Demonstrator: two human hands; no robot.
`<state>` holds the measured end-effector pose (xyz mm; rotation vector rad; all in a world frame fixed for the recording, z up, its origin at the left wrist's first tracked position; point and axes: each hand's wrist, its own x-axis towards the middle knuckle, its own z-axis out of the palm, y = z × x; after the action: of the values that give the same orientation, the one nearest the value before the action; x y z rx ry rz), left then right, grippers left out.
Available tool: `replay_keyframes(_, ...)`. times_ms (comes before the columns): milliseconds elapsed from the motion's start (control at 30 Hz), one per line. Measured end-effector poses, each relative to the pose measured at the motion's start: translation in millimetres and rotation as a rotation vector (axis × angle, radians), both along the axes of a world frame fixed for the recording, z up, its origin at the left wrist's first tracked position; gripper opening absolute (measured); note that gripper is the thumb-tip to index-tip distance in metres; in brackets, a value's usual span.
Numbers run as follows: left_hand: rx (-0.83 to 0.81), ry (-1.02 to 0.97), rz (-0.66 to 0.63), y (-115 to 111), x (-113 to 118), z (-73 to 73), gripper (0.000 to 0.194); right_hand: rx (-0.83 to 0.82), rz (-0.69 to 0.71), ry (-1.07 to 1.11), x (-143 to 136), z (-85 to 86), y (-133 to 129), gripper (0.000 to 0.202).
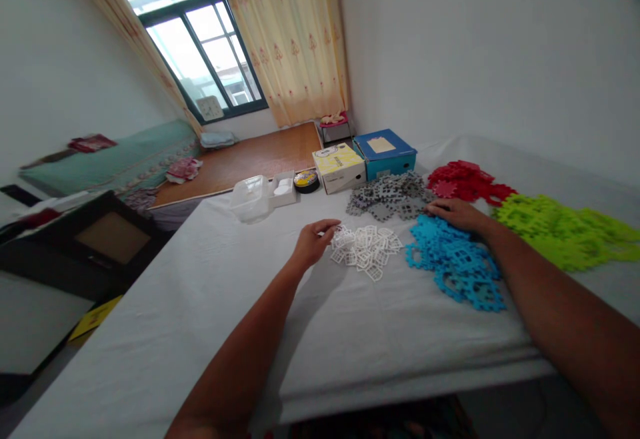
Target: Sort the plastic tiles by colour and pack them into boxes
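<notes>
My left hand (315,240) is at the left edge of a loose pile of white plastic window-like grid pieces (367,249). Its index finger stretches over the edge, with the thumb a little apart below; I see nothing held. My right hand (454,214) rests at the top of a heap of bright blue notched plastic building pieces (457,259). Its fingers are bunched together where that heap meets a grey heap of similar pieces (387,196). The small size hides what lies between those fingertips. Red pieces (467,181) lie just behind the right hand, and yellow-green pieces (565,232) beside the right forearm.
On the white-covered table (200,306), a blue box (385,154), a yellow-and-white box (340,167), a round black tin (307,181), a small white box (283,189) and a clear plastic container (250,198) line the far edge. A wall borders the right side.
</notes>
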<state>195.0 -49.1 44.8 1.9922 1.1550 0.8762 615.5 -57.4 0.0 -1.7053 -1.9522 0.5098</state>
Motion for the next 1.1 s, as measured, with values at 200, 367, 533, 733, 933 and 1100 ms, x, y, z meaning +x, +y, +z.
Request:
replay_keyframes(200, 0.142, 0.007, 0.019, -1.8, 6.3, -11.0, 0.029, -0.01, -0.01, 0.001, -1.7, 2.2, -1.2, 0.056)
replay_keyframes(367, 0.101, 0.001, 0.223, 19.7, -26.7, -18.0, 0.035, -0.005, -0.01, 0.003, -2.5, 3.1, -1.7, 0.056)
replay_keyframes(533, 0.006, 0.063, 0.297, 35.2, -52.8, -35.3, 0.041, -0.004, -0.016, 0.012, -3.7, 3.8, -2.5, 0.054)
replay_keyframes(733, -0.007, 0.095, 0.307, 37.6, -54.1, -43.1, 0.043, 0.007, -0.018, 0.045, -3.2, 3.2, -3.7, 0.05)
replay_keyframes(933, -0.021, 0.096, 0.307, 38.8, -52.5, -43.7, 0.04, -0.039, -0.064, 0.091, -7.7, 10.0, -8.8, 0.051)
replay_keyframes(1100, -0.083, 0.062, 0.189, 38.3, -58.5, -35.6, 0.035, -0.058, -0.161, 0.139, -11.1, 10.0, -14.8, 0.052)
